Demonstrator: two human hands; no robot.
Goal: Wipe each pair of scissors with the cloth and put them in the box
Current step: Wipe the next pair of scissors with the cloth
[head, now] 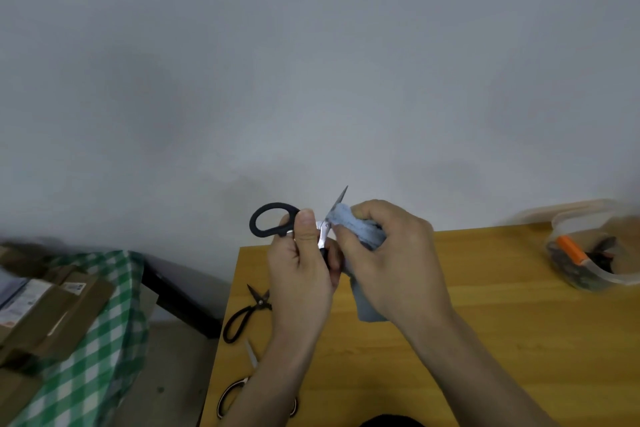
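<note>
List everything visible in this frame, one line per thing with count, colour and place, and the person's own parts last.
black-handled scissors: one, black handle, steel blade, held up over the table's far edge
cloth: one, blue-grey, wrapped on the blade
all-black scissors: one, lying at the table's left edge
light-handled scissors: one, pale handles, near-left table, partly hidden by the arm
table: one, yellow wood
box: one, clear plastic, far right, contents blurred, something orange inside
checked fabric: one, green-white, left
cardboard packages: several, brown, on the fabric
left hand: grips the scissors
right hand: grips the cloth
</note>
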